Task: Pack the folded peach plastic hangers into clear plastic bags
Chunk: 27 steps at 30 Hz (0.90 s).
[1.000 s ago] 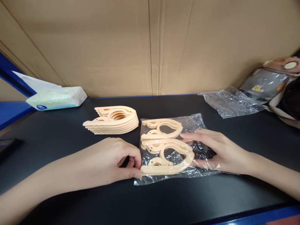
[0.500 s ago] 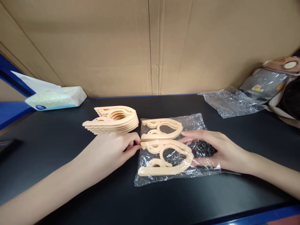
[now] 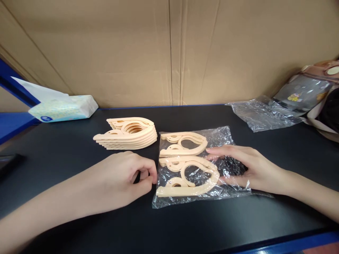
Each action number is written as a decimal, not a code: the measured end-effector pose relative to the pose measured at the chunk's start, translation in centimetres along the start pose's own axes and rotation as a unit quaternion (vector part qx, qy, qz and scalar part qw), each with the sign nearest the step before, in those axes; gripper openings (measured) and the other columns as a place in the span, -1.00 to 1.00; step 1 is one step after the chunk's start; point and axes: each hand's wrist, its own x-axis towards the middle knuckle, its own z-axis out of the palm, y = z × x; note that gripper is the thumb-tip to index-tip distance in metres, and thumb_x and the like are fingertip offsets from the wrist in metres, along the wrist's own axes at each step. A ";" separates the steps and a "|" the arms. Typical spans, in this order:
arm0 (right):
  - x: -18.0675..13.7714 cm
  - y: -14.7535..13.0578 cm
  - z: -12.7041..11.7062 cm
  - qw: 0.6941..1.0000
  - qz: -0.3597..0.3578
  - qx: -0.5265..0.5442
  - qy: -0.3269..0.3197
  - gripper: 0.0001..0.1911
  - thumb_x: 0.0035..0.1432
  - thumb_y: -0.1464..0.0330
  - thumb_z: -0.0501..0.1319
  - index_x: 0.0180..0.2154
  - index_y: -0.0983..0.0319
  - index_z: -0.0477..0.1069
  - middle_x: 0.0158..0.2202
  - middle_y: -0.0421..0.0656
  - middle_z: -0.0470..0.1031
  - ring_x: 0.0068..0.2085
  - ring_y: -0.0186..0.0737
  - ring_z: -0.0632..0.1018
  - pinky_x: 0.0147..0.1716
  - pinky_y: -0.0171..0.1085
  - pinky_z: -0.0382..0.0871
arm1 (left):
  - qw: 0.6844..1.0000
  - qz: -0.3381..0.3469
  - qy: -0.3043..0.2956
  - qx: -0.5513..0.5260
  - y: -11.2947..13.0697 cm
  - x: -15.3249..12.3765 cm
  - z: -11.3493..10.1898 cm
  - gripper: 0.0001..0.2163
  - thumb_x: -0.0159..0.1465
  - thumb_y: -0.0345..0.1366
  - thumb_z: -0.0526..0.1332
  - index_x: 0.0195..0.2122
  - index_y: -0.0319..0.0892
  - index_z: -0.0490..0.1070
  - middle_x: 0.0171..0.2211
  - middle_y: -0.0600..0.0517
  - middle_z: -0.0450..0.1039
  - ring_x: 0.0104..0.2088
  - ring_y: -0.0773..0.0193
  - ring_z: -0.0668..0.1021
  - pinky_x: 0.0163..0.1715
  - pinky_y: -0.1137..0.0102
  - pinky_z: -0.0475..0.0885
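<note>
A clear plastic bag [image 3: 225,139] lies flat on the black table [image 3: 79,218] with two peach folding hanger pieces inside, one farther [image 3: 184,144] and one nearer [image 3: 190,176]. My right hand [image 3: 246,169] lies flat on the bag's right part, fingers stretched toward the pieces. My left hand [image 3: 124,180] rests just left of the bag's edge, fingers curled with thumb against fingertips; nothing shows in them. A stack of several more peach pieces [image 3: 127,134] sits behind my left hand.
A tissue pack [image 3: 63,107] lies at the back left. Crumpled clear plastic [image 3: 262,114] and a dark printed pouch [image 3: 302,91] are at the back right. A cardboard wall [image 3: 169,53] closes the back. A blue frame edge [image 3: 291,243] runs along the near side.
My left hand went from the nearer piece's lower tip up to the bag's upper left edge, then came back down and slightly left. My right hand stayed flat on the bag.
</note>
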 end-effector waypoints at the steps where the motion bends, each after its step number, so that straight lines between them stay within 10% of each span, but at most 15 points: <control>1: 0.0 0.0 0.0 1.000 0.001 -0.003 0.000 -0.36 0.16 0.25 0.31 0.24 0.04 0.19 -0.07 -0.15 0.58 -0.08 -0.19 0.60 -0.10 -0.27 0.48 | 1.000 0.006 -0.015 -0.012 0.1 -0.1 0.0 -0.82 0.19 -0.32 0.08 -0.44 -0.06 0.47 -0.62 0.18 0.37 -0.63 0.40 0.32 -0.65 0.49 0.11; 20: 0.3 -0.7 -0.1 1.000 0.013 -0.027 0.004 -0.36 0.16 0.20 0.29 0.24 0.04 0.18 -0.15 -0.17 0.58 -0.15 -0.19 0.60 -0.15 -0.26 0.48 | 0.998 0.059 -0.001 0.015 0.9 -0.6 0.3 -0.84 0.16 -0.39 0.10 -0.56 -0.13 0.24 -0.64 0.19 0.30 -0.63 0.43 0.30 -0.66 0.48 0.05; 27: 0.0 0.3 -0.5 0.996 0.032 -0.083 0.016 -0.23 0.08 0.09 0.34 0.24 0.10 0.12 -0.12 -0.13 0.55 -0.09 -0.11 0.59 -0.08 -0.18 0.46 | 0.987 -0.010 0.109 0.120 -0.1 0.1 0.3 -0.87 0.21 -0.29 0.04 -0.42 -0.07 0.34 -0.63 0.16 0.35 -0.66 0.34 0.35 -0.64 0.43 0.10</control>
